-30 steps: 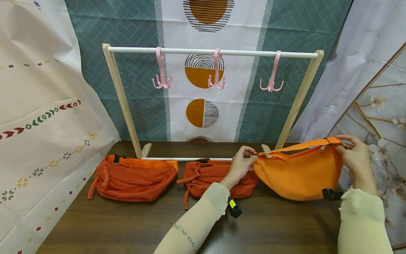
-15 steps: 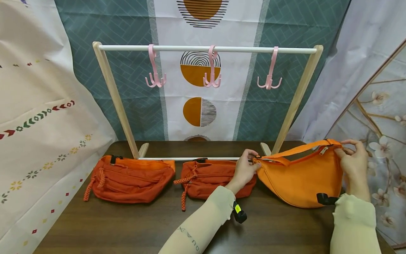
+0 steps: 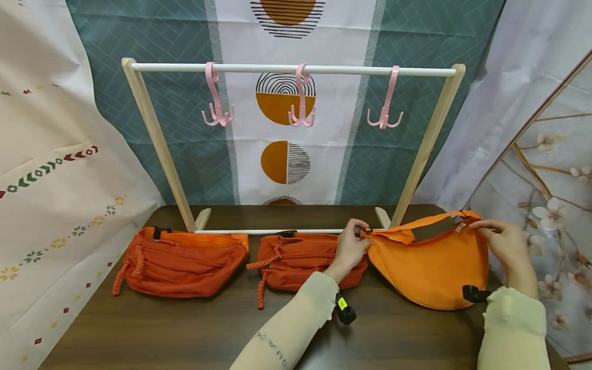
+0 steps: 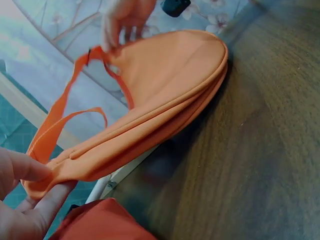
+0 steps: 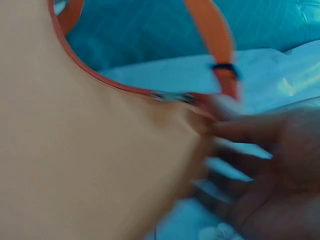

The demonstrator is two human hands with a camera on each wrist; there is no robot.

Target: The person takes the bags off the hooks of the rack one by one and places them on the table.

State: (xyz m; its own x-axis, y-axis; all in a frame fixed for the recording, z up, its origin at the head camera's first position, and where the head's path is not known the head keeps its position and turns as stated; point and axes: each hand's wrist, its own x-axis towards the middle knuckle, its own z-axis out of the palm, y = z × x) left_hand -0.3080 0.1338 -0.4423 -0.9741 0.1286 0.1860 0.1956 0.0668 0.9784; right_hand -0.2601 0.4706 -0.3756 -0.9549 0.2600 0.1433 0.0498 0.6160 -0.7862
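Note:
An orange crescent-shaped shoulder bag with a strap stands upright at the right of the table, its bottom curve low over the tabletop. My left hand pinches its left end; in the left wrist view the thumb and fingers press that end between them. My right hand pinches the upper right corner by the silver zipper pull. That corner is blurred in the right wrist view, with the fingertips right at it. The strap arches loosely above the zipped opening.
Two rust-red waist bags, one at left and one in the middle, lie before a rack with a white rail. Pink hooks, left, middle and right, hang from it. A floral cloth borders the right side.
The orange shoulder bag has sunk lower toward the table, its right corner and my right hand coming down. My left hand keeps its end. The head view has shifted slightly; the red bags stay put.

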